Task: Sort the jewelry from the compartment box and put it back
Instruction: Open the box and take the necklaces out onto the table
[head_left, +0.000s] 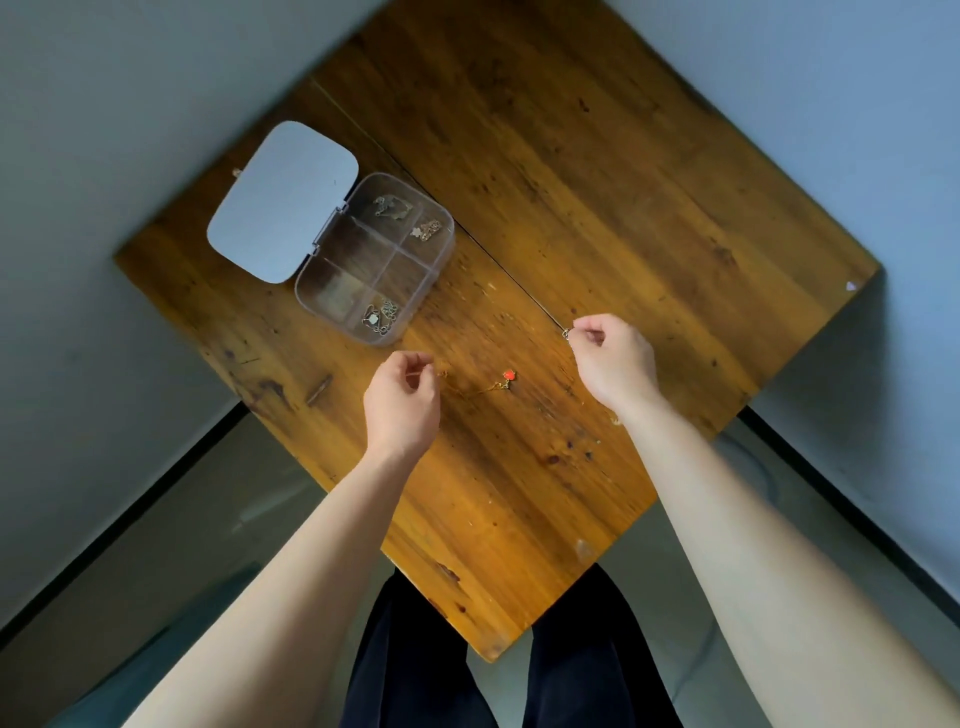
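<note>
The person's dark-clothed legs (498, 670) stand nearest, at the corner of the wooden bench (597, 208). On the bench, the clear compartment box (375, 258) lies open, lid (283, 202) folded back; three compartments hold jewelry, the others look empty. The left hand (402, 402) and right hand (613, 364) are each closed to a fingertip pinch, apparently on the two ends of one fine gold chain (475, 389), though its run to the right hand is too thin to trace. Its red charm (509, 373) hangs between them. This looks like straightening one necklace; next it wants gathering and lowering into a free compartment.
</note>
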